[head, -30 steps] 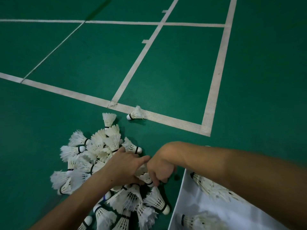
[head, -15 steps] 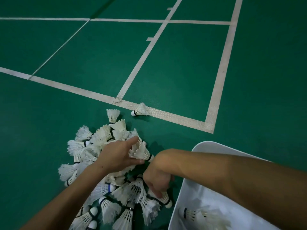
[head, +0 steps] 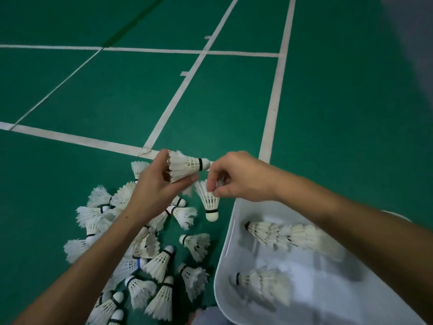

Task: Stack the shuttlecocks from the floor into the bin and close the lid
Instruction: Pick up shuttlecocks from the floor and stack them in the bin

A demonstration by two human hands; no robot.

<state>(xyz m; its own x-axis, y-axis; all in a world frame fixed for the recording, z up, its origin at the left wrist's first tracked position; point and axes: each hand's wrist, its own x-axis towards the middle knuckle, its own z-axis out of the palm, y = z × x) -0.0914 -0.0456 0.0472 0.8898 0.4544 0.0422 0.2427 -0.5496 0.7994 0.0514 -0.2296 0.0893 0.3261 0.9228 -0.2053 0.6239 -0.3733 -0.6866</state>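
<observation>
On the green floor of a badminton court, beside its white boundary lines, a person crouches over a heap of loose shuttlecocks and works at nesting them before they go into the white bin at the right. The left hand is closed around the feather skirt of one shuttlecock, held level above the heap with its cork nose pointing right, toward the other hand. The right hand pinches the skirt rim of a second shuttlecock between fingertips, so that it hangs cork down, just clear of the heap and just left of the bin's near corner. The two held birds are close together but not yet joined.

The step in hand appears to be the pairing of these two into a stack. The next move would call for turning one so that a cork lines up with an open skirt, then sliding it in gently; the feathers look easily crushed if forced off axis.

Inside the bin lies a long nested stack toward the far wall, and a shorter, blurred cluster nearer the camera. Most of the shuttlecocks remain on the floor under and below the left forearm, so the task seems far from finished. No lid can be made out in this view.
</observation>
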